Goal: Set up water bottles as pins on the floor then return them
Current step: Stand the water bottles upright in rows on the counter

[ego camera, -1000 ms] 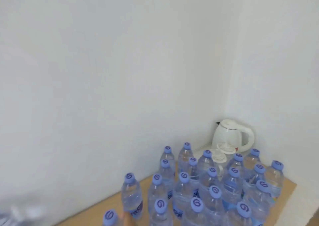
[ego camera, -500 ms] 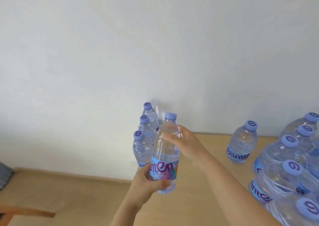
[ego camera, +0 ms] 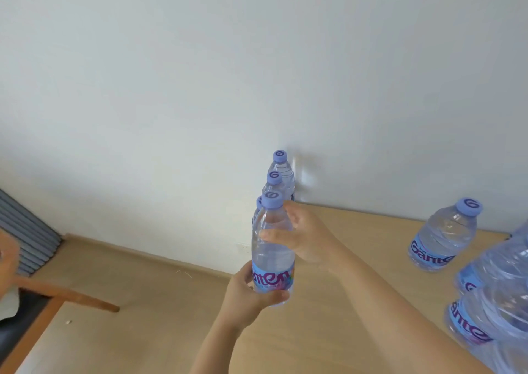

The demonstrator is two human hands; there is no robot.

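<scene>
Since the earlier frame, the held water bottle (ego camera: 273, 248) has tilted nearer upright. Left hand (ego camera: 251, 296) grips its labelled base; right hand (ego camera: 305, 239) wraps its shoulder above the wooden tabletop (ego camera: 357, 302).

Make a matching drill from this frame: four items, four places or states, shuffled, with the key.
1. left hand
2. right hand
3. lone bottle
4. wooden chair leg

A. stands alone on the tabletop, right of the hands
B. grips the held bottle at its label
C. slants over the floor, far left
D. grips the held bottle's upper part

Pairs: 1-B, 2-D, 3-A, 4-C
</scene>
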